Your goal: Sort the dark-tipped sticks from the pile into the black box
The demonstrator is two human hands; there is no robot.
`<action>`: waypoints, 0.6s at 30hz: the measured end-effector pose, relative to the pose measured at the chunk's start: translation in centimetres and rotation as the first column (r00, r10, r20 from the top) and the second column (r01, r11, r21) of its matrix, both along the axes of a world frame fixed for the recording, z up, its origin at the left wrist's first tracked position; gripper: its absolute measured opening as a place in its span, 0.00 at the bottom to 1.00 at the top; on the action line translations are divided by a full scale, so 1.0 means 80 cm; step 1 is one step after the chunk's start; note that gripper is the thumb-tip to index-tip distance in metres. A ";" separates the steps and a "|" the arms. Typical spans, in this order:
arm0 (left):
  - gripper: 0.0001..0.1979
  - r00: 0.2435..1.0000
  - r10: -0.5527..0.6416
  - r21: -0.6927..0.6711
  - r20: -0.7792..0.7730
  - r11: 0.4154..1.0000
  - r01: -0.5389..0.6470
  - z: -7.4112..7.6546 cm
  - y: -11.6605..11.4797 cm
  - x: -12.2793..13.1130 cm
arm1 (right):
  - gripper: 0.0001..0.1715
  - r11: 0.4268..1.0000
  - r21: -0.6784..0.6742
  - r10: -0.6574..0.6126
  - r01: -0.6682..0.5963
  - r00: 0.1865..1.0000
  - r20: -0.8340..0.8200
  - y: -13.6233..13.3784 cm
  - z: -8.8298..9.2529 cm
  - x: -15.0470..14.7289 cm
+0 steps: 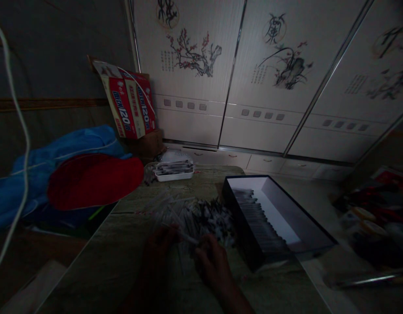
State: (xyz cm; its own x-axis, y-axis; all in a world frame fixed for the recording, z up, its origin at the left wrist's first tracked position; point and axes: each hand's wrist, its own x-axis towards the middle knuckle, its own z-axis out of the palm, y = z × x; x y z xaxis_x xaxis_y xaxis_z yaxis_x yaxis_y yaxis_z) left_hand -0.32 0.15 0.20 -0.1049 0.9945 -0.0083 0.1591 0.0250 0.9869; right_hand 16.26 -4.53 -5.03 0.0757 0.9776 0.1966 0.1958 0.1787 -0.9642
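In dim light, a thin pale pen (188,237) spans the gap between my two hands above the table. My right hand (212,261) is closed with thumb and fingers around its right end. My left hand (160,244), dark and blurred, pinches near the other end. Just beyond the hands lies a loose pile of clear pen barrels (170,211), with dark-tipped pen parts (216,218) heaped to its right. An open dark-edged box (282,205) stands to the right, a row of pens (256,213) lying along its left side.
A white tray (174,176) of slender sticks like refills sits at the table's (123,261) far edge. Red cloth (95,181) and blue cloth (73,144) lie left. Behind are a red carton (129,104) and sliding cabinet doors (188,83). A white cable (25,144) hangs at left.
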 end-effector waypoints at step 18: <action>0.20 1.000 0.011 0.006 -0.011 1.000 -0.011 -0.001 0.002 -0.001 | 0.17 0.994 0.090 -0.081 0.059 0.960 0.269 0.000 0.003 0.008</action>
